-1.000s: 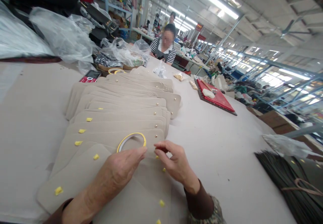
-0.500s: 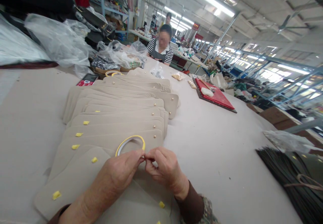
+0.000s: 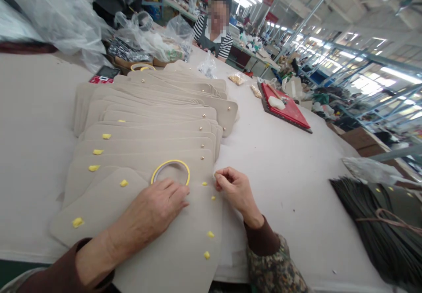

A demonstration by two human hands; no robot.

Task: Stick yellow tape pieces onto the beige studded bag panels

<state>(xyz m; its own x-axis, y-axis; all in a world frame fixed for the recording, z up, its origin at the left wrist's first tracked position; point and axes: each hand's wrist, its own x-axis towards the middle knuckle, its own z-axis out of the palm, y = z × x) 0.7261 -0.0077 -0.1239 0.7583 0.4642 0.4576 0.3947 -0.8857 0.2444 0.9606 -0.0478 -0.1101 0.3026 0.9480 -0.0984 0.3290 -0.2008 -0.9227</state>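
Observation:
My left hand [image 3: 160, 207] is closed on a narrow roll of yellow tape [image 3: 170, 162], palm down over a beige panel [image 3: 171, 249]. At that panel's right edge is my right hand [image 3: 235, 192], its thumb and fingertips pinched together. Whatever may be between those fingertips is too small to make out. Small yellow tape pieces [image 3: 78, 222] stick to the panels, several of them along the right edge beside my right hand. Beyond the hands, a fanned stack of beige panels [image 3: 158, 128] with small metal studs covers the table's middle.
A red board [image 3: 290, 112] with a white lump on it lies at the right back. Bundled black strips [image 3: 369, 227] sit at the right edge. Plastic bags [image 3: 66, 20], a phone [image 3: 104, 75] and another tape roll [image 3: 143, 67] are at the back left. A person [image 3: 214, 29] sits across the table.
My hands have come apart: the right has moved up and right to the panel's edge, while the left keeps the tape roll. The view has tilted down.

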